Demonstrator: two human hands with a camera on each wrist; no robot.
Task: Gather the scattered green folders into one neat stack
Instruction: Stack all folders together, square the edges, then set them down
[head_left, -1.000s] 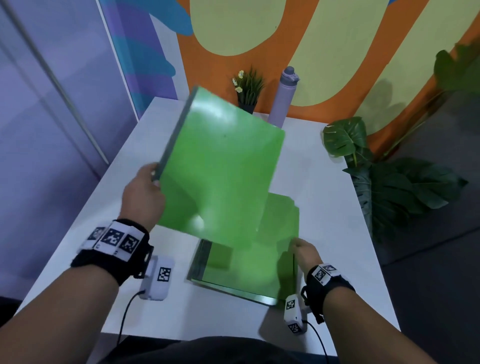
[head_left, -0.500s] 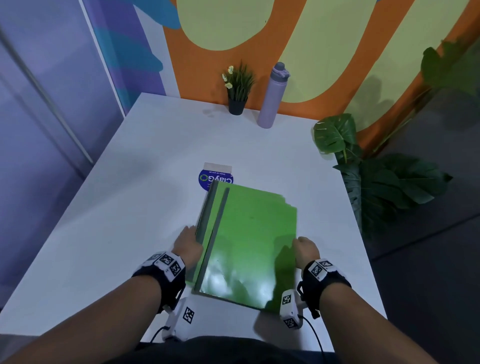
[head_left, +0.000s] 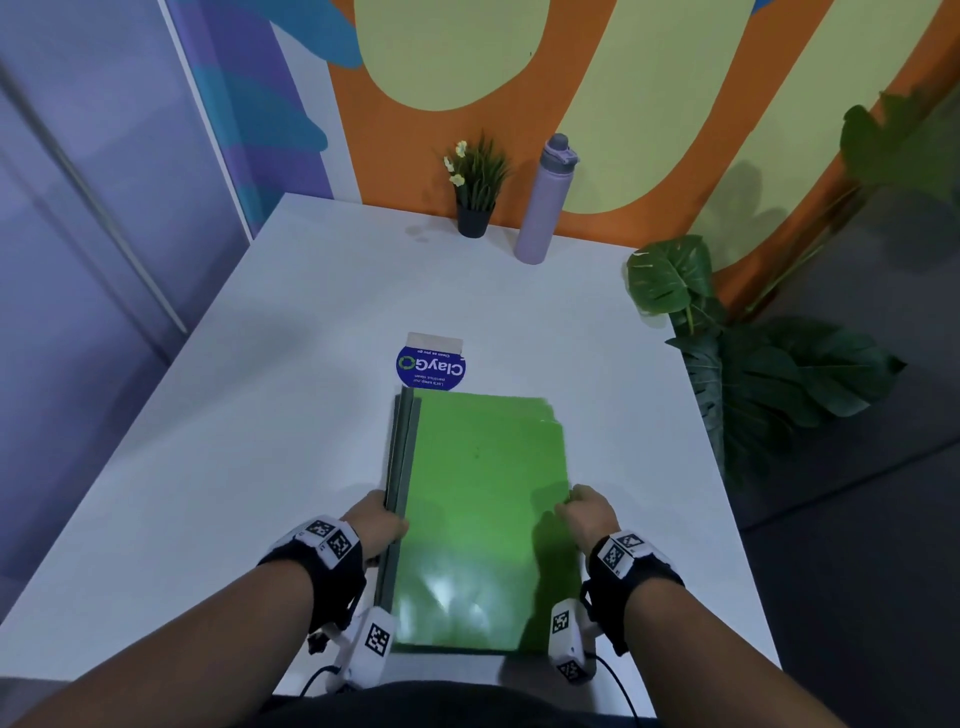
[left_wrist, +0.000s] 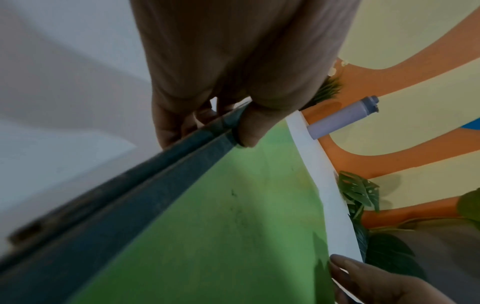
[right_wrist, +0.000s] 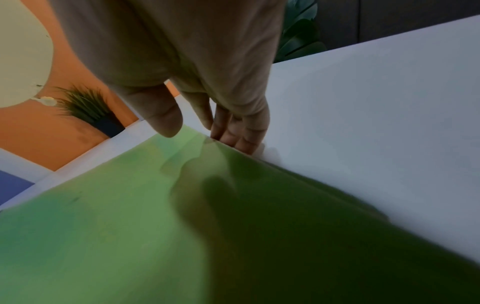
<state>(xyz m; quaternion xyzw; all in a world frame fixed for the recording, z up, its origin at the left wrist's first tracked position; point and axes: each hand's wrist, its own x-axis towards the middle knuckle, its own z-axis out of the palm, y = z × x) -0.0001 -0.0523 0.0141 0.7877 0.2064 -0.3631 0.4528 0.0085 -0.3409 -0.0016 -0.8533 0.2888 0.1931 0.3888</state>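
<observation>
On the table (head_left: 260, 415), near its front edge, the folders (head_left: 483, 509) lie stacked. Left hand (head_left: 376, 522) pinches the spines; right hand (head_left: 589, 512) pinches the opposite edge. Uneven squeezing could buckle the covers and leave the far corners staggered.

From my remote station: a white table (head_left: 270, 415) bears stacked green folders (head_left: 483, 519) near its front edge, a blue round sticker (head_left: 430, 368) just beyond, and a potted plant (head_left: 475, 187) beside a lilac bottle (head_left: 543, 208) at the back.
</observation>
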